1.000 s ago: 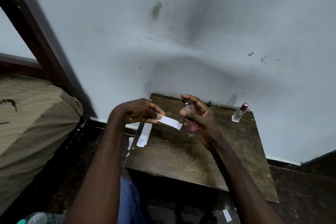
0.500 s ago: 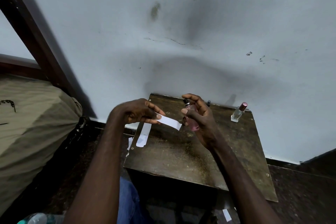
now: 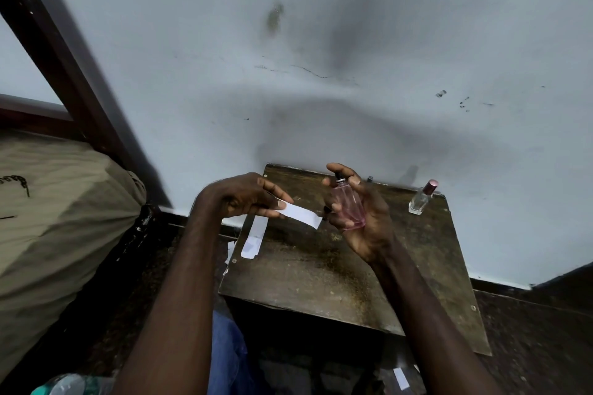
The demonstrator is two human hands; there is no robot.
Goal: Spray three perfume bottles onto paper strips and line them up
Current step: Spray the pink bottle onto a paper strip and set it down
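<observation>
Strip [image 3: 301,216] in left hand [image 3: 244,199], bottle [image 3: 348,207] in right hand [image 3: 369,224].

One head-worn camera looks forward and down, close over a worn dark wooden bench [image 3: 314,269].

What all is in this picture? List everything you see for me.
pink perfume bottle: one, pink, in the right hand
clear perfume bottle: one, clear with rose cap, table's far right corner
held paper strip: one, white, in the left hand
loose paper strips: count unclear, white, table's left edge
table: one, brown, centre
cloth bundle: one, khaki, left
wooden frame: one, dark brown, upper left
plastic bottle: one, clear and green, bottom left
left hand: one, pinching the strip
right hand: one, gripping the pink bottle
</observation>
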